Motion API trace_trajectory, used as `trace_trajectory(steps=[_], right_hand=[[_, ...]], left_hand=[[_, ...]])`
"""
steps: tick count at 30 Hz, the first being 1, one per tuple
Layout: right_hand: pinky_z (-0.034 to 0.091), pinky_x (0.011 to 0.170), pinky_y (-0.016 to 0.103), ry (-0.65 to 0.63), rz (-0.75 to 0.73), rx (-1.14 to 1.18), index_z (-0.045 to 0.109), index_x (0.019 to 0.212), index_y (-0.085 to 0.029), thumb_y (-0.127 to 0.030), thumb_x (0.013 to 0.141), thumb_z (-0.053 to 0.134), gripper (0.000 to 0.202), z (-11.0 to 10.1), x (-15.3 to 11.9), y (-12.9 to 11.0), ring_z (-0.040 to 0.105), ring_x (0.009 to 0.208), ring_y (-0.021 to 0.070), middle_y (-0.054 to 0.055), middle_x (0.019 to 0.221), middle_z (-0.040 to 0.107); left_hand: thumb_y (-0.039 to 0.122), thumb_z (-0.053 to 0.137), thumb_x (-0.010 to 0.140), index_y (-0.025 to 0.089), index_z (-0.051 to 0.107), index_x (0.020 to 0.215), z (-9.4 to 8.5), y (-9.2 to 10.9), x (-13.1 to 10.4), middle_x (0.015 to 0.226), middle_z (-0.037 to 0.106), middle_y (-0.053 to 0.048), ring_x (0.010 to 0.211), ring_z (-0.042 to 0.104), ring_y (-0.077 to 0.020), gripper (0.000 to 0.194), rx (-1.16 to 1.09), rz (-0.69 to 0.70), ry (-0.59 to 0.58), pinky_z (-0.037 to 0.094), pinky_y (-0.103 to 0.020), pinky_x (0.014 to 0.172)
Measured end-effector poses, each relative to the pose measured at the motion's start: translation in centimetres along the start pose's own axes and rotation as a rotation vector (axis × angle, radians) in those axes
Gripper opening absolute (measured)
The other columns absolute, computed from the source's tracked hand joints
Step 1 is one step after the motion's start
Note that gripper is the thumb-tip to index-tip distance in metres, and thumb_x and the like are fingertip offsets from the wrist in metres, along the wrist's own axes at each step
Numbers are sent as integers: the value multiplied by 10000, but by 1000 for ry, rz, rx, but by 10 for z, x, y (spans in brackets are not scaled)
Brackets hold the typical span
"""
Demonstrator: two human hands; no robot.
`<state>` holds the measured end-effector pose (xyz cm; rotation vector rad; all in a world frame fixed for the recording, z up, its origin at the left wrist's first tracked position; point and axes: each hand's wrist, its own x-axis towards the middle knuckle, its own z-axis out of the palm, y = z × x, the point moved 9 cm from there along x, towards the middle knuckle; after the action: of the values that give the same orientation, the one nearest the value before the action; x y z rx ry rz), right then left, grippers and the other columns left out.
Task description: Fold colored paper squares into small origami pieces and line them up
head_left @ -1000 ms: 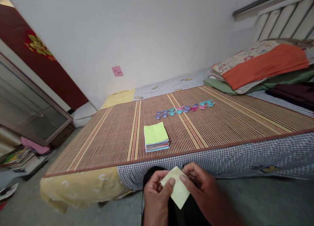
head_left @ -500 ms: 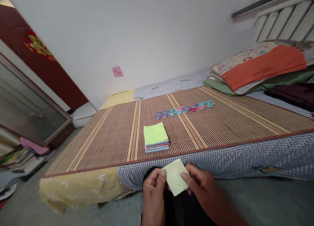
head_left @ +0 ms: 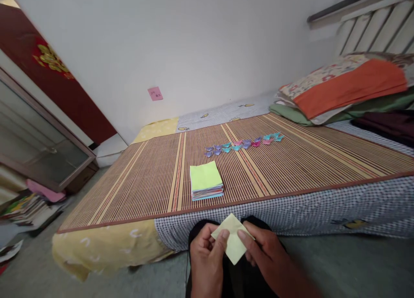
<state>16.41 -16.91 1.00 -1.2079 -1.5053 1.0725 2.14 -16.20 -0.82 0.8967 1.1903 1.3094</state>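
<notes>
Pinching yellow paper (head_left: 234,247) — both hands (head_left: 207,259)

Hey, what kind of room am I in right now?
Most likely a bedroom: there's a wide, low bed against the wall, a striped mat spread over it, and bedding piled on it.

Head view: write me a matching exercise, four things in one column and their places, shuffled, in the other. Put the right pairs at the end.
Things
1. Pale yellow paper
2. Paper stack
3. Small folded pieces
4. Pink note

Places
A. In two rows, farther back on the striped mat
B. On the white wall
C. Held between the left hand and the right hand
D. Near the mat's front edge

Pairs: 1-C, 2-D, 3-A, 4-B
</notes>
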Motion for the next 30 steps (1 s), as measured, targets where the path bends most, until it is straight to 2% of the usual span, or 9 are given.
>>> trace_trajectory(steps=[8, 10, 14, 16, 21, 24, 26, 28, 30], right_hand=[[434, 597, 261, -137, 49, 120, 465, 650, -227, -529, 1036, 422, 492, 9, -2, 6, 527, 564, 141, -33, 590, 510], [429, 596, 264, -61, 41, 112, 490, 654, -221, -528, 1031, 430, 490, 2, 0, 5, 531, 562, 142, -30, 591, 523], [417, 584, 269, 88, 35, 103, 521, 663, -217, -544, 1011, 464, 481, -6, 2, 3, 526, 553, 147, -30, 581, 518], [419, 586, 266, 86, 26, 157, 500, 647, -220, -533, 1005, 490, 477, 0, 2, 1, 525, 561, 146, -32, 581, 507], [428, 571, 256, -108, 4, 295, 576, 690, -201, -499, 1028, 465, 465, 21, 0, -3, 529, 549, 133, -23, 604, 553], [481, 644, 260, -8, -51, 203, 633, 818, -201, -462, 1041, 454, 387, -1, 1, -7, 605, 653, 151, -4, 690, 608], [522, 728, 273, 112, -88, 119, 636, 1139, -217, -420, 1035, 486, 273, -22, 1, -10, 666, 774, 170, 12, 831, 668], [540, 800, 288, 110, -134, 31, 563, 1318, -244, -368, 1026, 516, 320, -28, 2, -15, 688, 889, 183, 37, 985, 696], [541, 846, 296, 54, -199, -31, 597, 1267, -251, -322, 1020, 525, 266, -26, 3, -21, 681, 967, 192, 52, 1071, 690]], left_hand=[[530, 782, 812, 162, 602, 773, -2, -2, 9, 626, 621, 13, 534, 552, -113, 412, -188, -144, -55, 442, -214, 536], [479, 806, 807, 169, 655, 1003, -1, 4, 8, 743, 696, -20, 646, 655, -158, 397, -192, -92, -47, 512, -247, 631], [422, 827, 798, 233, 468, 1488, 4, 20, -8, 1056, 749, -93, 903, 720, -221, 800, -169, 141, -5, 554, -315, 847], [399, 845, 777, 219, 598, 1403, 6, 17, -16, 1107, 754, -102, 923, 715, -223, 697, -114, 153, 23, 551, -284, 832], [419, 860, 752, 176, 746, 1232, -1, 8, -9, 638, 694, -10, 526, 578, -129, 550, -44, 18, -25, 478, -218, 532], [413, 878, 717, 163, 783, 1169, -8, 18, -1, 837, 772, -78, 756, 698, -204, 525, -36, 9, -91, 548, -270, 724], [397, 853, 741, 174, 779, 1189, -8, 16, 0, 1041, 787, -117, 975, 715, -275, 506, -58, -74, -160, 548, -330, 877], [373, 827, 769, 188, 778, 1195, -6, 14, -1, 1190, 762, -130, 1131, 677, -305, 466, -72, -124, -212, 511, -352, 977], [363, 816, 782, 192, 779, 1192, -5, 13, -3, 1237, 748, -134, 1164, 661, -304, 446, -71, -133, -240, 494, -345, 995]])
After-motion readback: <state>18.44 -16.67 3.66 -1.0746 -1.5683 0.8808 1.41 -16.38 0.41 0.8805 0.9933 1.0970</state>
